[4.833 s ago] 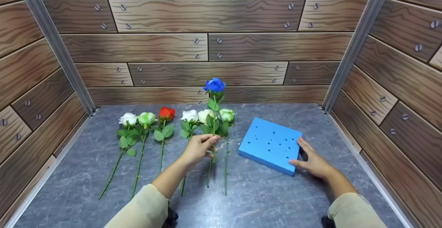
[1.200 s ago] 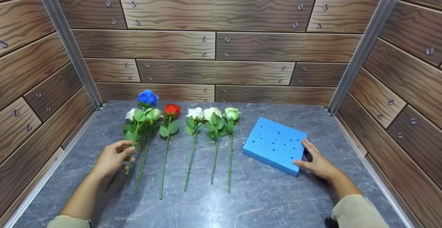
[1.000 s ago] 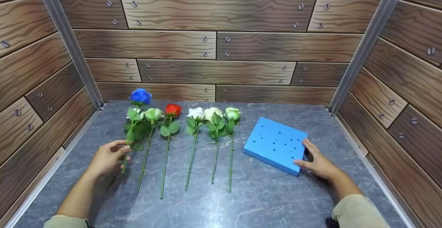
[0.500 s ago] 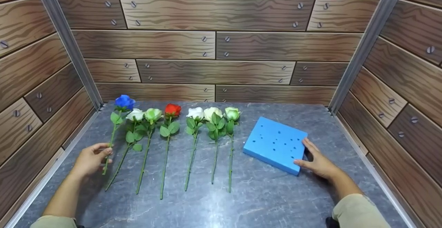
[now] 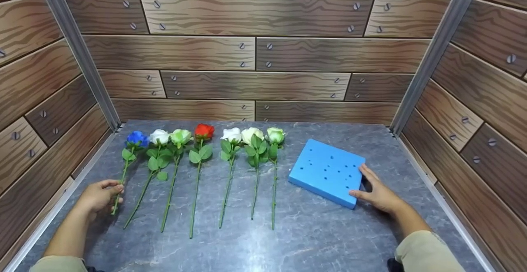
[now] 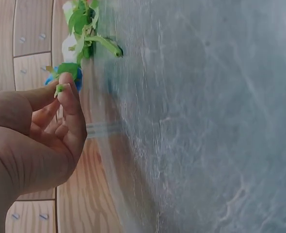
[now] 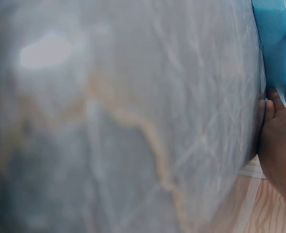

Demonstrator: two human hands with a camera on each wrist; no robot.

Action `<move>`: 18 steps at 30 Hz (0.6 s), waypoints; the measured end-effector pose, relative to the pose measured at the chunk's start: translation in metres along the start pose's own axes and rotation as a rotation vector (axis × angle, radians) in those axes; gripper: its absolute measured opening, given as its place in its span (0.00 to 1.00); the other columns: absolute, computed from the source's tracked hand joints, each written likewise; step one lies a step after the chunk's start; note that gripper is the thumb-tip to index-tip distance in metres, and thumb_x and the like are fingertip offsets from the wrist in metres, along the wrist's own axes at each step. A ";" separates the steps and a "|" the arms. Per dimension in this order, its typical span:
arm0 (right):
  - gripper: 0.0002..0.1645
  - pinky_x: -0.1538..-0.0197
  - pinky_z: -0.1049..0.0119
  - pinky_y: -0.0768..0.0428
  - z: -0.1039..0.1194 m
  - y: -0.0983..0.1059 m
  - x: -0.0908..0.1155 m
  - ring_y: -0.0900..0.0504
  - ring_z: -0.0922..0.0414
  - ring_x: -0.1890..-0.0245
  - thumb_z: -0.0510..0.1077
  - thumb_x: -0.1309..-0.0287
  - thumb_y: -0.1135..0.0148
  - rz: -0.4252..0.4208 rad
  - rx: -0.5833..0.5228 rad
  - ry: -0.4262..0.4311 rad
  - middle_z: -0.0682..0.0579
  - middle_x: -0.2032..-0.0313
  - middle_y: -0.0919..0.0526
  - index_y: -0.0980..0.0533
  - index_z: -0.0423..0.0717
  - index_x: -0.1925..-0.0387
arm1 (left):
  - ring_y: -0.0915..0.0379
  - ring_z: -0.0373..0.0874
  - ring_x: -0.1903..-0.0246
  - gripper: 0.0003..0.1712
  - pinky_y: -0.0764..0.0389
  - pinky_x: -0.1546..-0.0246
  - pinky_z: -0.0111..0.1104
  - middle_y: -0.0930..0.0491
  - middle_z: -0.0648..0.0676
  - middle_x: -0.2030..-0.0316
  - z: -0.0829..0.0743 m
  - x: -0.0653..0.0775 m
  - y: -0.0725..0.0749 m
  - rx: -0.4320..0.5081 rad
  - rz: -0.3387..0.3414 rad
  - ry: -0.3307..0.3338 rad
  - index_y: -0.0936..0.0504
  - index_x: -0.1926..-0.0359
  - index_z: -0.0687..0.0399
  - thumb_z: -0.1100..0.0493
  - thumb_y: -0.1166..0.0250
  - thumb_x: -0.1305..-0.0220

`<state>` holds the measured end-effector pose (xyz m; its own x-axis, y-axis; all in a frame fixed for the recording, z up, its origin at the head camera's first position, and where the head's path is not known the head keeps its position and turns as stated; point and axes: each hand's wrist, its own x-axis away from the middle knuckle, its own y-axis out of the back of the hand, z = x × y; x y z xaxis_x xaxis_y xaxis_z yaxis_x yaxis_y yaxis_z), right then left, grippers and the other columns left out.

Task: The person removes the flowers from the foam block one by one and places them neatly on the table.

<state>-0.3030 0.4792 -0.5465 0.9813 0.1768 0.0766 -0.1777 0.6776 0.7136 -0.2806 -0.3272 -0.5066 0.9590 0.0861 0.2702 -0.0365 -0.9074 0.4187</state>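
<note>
At the left end of the row of flowers, my left hand (image 5: 100, 198) pinches the lower stem of a blue rose (image 5: 137, 139) between thumb and fingers. The bloom points to the back, close over the table. In the left wrist view the cut stem end (image 6: 59, 90) sticks out between the fingertips, with the blue petals partly hidden behind a leaf. On the right, my right hand (image 5: 379, 192) holds the corner of a flat blue foam block (image 5: 325, 173) with small holes in its top, thumb at the front edge and fingers along the right side.
Right of the blue rose lie a white rose (image 5: 159, 136), a green-white rose (image 5: 181, 137), a red rose (image 5: 204, 131), another white rose (image 5: 232, 135), a cream rose (image 5: 252, 135) and a pale green rose (image 5: 275, 135). Wood-patterned walls (image 5: 247, 54) enclose the grey marbled table (image 5: 313, 239).
My left hand has carried the blue rose from the middle, over the other flowers, to the far left and lowered it there. My right hand and the foam block have stayed in place.
</note>
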 end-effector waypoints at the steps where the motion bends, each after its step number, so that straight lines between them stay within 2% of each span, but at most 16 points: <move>1: 0.68 0.20 0.18 0.58 0.000 0.000 0.000 0.66 0.24 0.15 0.61 0.31 0.28 -0.001 0.006 0.003 0.33 0.13 0.68 0.60 0.41 0.12 | 0.15 0.34 0.66 0.34 0.14 0.68 0.31 0.14 0.41 0.62 0.001 -0.001 0.001 0.003 0.003 0.009 0.39 0.22 0.74 0.55 0.45 0.14; 7: 0.67 0.20 0.18 0.58 0.000 -0.001 0.000 0.66 0.23 0.15 0.61 0.31 0.27 0.000 0.003 0.012 0.32 0.13 0.67 0.59 0.40 0.12 | 0.15 0.34 0.69 0.31 0.15 0.70 0.31 0.13 0.41 0.65 0.003 -0.004 0.002 -0.022 -0.012 0.029 0.36 0.25 0.75 0.57 0.42 0.16; 13: 0.67 0.20 0.18 0.59 -0.001 0.000 0.001 0.66 0.24 0.15 0.59 0.31 0.26 -0.002 -0.016 0.011 0.32 0.13 0.67 0.59 0.40 0.12 | 0.17 0.39 0.68 0.26 0.13 0.70 0.34 0.13 0.51 0.63 -0.001 -0.004 0.000 -0.154 -0.062 0.000 0.27 0.32 0.76 0.59 0.39 0.20; 18: 0.66 0.20 0.18 0.56 -0.001 -0.001 -0.001 0.66 0.24 0.15 0.57 0.31 0.26 0.008 -0.013 0.016 0.33 0.13 0.68 0.59 0.40 0.12 | 0.18 0.42 0.64 0.26 0.10 0.67 0.38 0.13 0.59 0.61 -0.005 -0.001 -0.002 -0.241 -0.060 0.011 0.26 0.33 0.75 0.60 0.38 0.21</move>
<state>-0.3039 0.4788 -0.5475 0.9785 0.1936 0.0711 -0.1867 0.6852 0.7040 -0.2832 -0.3237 -0.5033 0.9585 0.1419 0.2474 -0.0473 -0.7764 0.6285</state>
